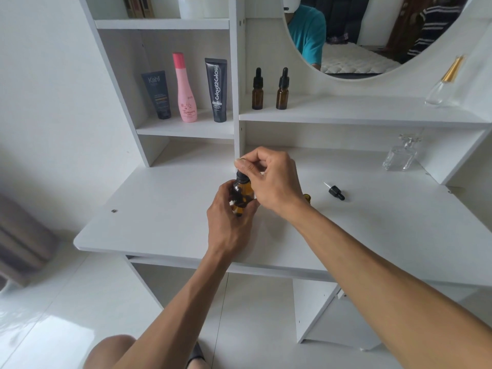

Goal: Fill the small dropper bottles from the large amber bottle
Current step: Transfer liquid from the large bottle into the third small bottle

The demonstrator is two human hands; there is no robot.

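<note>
Gripping an amber bottle (241, 199), left hand (230, 222) mostly hides it; right hand (269, 179) pinches its black cap (241, 177). Another amber bottle (307, 197) peeks behind the right wrist. Loose dropper (336, 192) lies nearby.

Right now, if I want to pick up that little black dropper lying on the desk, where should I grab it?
Pinch the loose dropper by its black cap, coming from above. It lies flat on the desk, and its thin glass tip looks fragile.

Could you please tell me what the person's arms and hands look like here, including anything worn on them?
Both forearms are bare up to the picture's edge, with no sleeves in view. The left hand and right hand wear no gloves, and no rings, watch or bracelet are visible. Nails look short and unpainted.
</note>
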